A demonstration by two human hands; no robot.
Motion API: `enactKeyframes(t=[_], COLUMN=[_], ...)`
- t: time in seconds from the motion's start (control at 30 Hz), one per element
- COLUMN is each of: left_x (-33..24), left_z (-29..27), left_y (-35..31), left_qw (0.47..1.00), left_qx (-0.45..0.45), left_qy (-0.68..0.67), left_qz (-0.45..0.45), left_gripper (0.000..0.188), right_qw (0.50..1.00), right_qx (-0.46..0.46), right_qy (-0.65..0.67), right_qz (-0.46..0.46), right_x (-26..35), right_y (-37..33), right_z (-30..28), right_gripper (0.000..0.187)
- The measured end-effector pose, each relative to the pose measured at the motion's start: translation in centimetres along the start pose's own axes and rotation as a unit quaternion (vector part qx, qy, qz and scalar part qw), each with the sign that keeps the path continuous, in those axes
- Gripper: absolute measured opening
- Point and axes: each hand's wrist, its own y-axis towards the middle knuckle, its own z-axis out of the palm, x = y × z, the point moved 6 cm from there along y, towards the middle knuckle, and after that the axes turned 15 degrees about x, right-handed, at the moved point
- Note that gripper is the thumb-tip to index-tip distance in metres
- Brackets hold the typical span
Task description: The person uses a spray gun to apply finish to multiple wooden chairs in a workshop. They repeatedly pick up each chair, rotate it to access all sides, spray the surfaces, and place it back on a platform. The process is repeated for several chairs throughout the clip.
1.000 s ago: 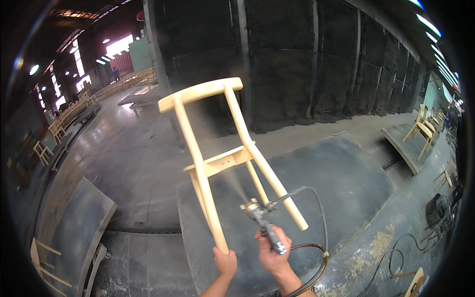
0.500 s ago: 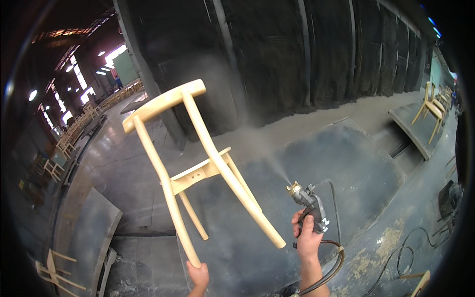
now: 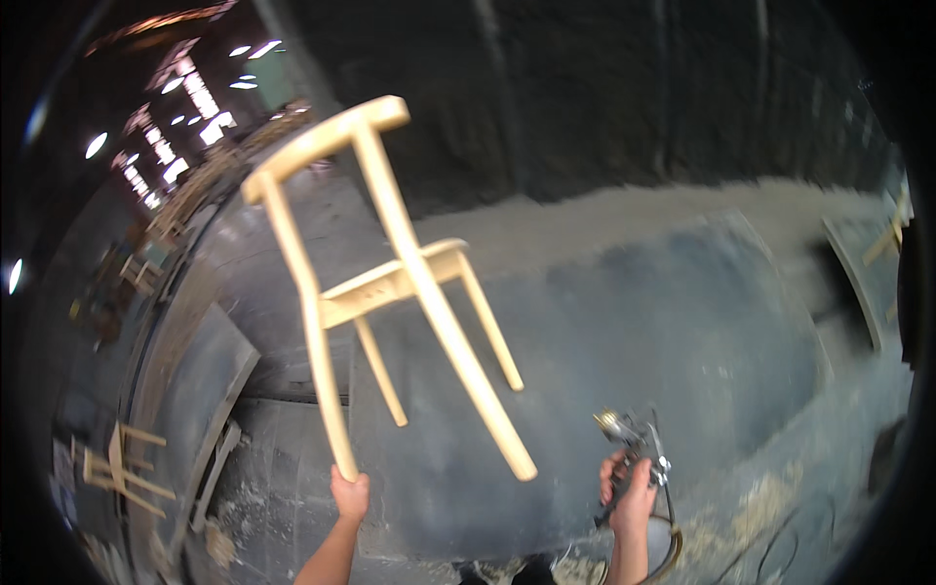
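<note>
A pale wooden chair (image 3: 448, 331) hangs tilted in the air, its curved backrest up and its legs pointing down. My left hand (image 3: 351, 495) is closed round the lower end of one rear leg. In my right hand (image 3: 632, 495) is a metal spray gun (image 3: 639, 447) with a brass-coloured nozzle, aimed up and to the left. A hose (image 3: 673, 546) curves down beside my right wrist. No mist shows at the nozzle. The gun is to the right of the chair, apart from it.
A large grey board (image 3: 682, 322) lies below the chair. Dark wall panels (image 3: 604, 97) stand beyond it. Another wooden chair (image 3: 122, 468) lies at the lower left beside a grey platform (image 3: 200, 409). More chairs line the far left. A loose hose (image 3: 780, 546) trails at lower right.
The spray mist has gone. The chair has swung, showing more of its seat and legs, and my left hand has moved up and left. The gun sits lower and further right; the view has shifted.
</note>
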Motion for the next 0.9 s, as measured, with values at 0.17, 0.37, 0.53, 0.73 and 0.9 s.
enactKeyframes(t=[0.17,0.37,0.53,0.73,0.9], left_x=[-1.7,-3.5,-3.3,-3.4,-3.3], left_z=[0.5,0.6,1.0,1.4,2.0], left_y=[0.5,0.2,0.2,-0.8,-1.4], left_qw=[0.998,0.998,0.998,0.997,0.997], left_qx=[0.042,0.042,0.036,0.049,0.037], left_qy=[-0.052,-0.037,-0.045,-0.062,-0.062], left_qz=[0.008,0.002,-0.015,0.021,-0.007], left_gripper=[0.029,0.029,0.032,0.037,0.044], right_qw=[0.996,0.998,0.997,0.994,0.994], right_qx=[0.084,0.04,0.082,0.048,-0.006], right_qy=[0.022,-0.053,-0.005,-0.098,-0.09], right_qz=[-0.009,-0.005,-0.01,0.027,0.06], right_x=[-0.7,-0.8,-1.2,-1.2,-1.5], right_y=[1.1,3.0,4.0,4.6,3.7], right_z=[-0.2,-0.9,-1.4,-1.2,-2.4], right_gripper=[0.061,0.061,0.059,0.054,0.051])
